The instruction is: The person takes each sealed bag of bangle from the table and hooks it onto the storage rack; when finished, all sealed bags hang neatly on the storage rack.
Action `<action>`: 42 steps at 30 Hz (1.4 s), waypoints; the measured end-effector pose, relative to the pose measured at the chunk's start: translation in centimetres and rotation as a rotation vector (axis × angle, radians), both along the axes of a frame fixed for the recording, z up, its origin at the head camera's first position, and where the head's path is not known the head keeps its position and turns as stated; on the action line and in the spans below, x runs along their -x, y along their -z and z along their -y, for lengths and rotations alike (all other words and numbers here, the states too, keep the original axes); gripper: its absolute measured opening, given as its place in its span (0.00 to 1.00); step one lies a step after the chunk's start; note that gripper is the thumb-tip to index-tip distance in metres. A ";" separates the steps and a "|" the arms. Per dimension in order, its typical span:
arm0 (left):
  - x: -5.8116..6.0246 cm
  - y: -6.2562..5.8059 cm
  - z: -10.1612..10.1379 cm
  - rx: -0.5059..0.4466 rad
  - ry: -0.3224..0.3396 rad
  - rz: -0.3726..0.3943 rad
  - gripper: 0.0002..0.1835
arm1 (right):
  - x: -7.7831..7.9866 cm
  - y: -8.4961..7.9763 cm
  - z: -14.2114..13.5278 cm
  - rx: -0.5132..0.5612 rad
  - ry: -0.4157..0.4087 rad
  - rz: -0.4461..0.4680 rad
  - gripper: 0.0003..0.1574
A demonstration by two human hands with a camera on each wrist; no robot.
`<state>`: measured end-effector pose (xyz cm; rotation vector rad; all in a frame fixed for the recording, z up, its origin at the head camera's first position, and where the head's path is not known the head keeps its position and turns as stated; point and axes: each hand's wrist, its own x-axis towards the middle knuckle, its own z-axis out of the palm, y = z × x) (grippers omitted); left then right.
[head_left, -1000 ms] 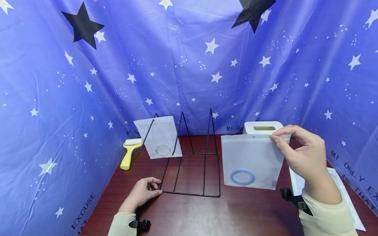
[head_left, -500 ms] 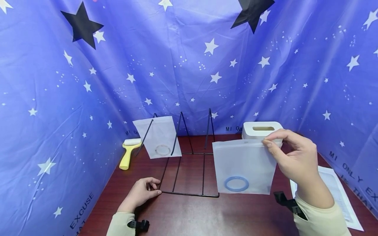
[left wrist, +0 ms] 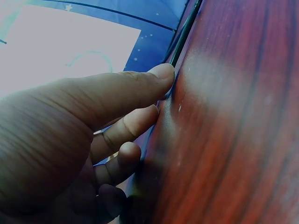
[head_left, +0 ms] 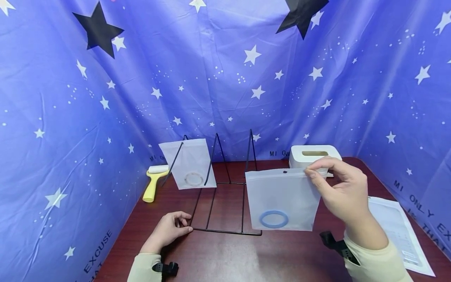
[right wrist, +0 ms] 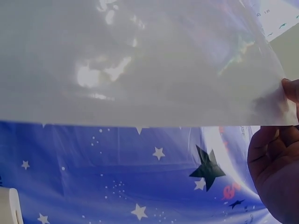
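Observation:
My right hand (head_left: pixel 340 188) pinches the top right corner of a frosted plastic pouch (head_left: pixel 282 197) with a blue ring (head_left: pixel 273 219) inside, holding it upright in the air over the right front corner of a black wire rack (head_left: pixel 227 207). The right wrist view shows the pouch (right wrist: pixel 140 60) close up, with the fingertips (right wrist: pixel 289 91) at its edge. My left hand (head_left: pixel 170 229) rests on the table (head_left: pixel 229 258), its thumb and fingertips (left wrist: pixel 159 74) touching the rack's front left corner (left wrist: pixel 184 32). A second pouch (head_left: pixel 190 164) with a pale ring leans in the rack's left slot.
A yellow-handled roller (head_left: pixel 154 182) lies at the back left of the table. A white box with a slot (head_left: pixel 313 155) stands at the back right. A printed white sheet (head_left: pixel 398 231) lies at the right edge. Blue star-patterned cloth (head_left: pixel 225 78) walls in all sides.
My right hand has carried the pouch with the blue ring leftward, from beside the rack to over its right front corner. The left hand has stayed put.

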<state>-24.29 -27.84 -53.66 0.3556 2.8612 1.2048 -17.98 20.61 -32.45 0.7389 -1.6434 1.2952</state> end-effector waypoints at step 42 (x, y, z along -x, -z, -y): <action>-1.1 -0.8 -1.1 -0.062 0.111 -0.087 0.24 | 1.9 2.4 4.8 -0.096 -0.077 0.053 0.21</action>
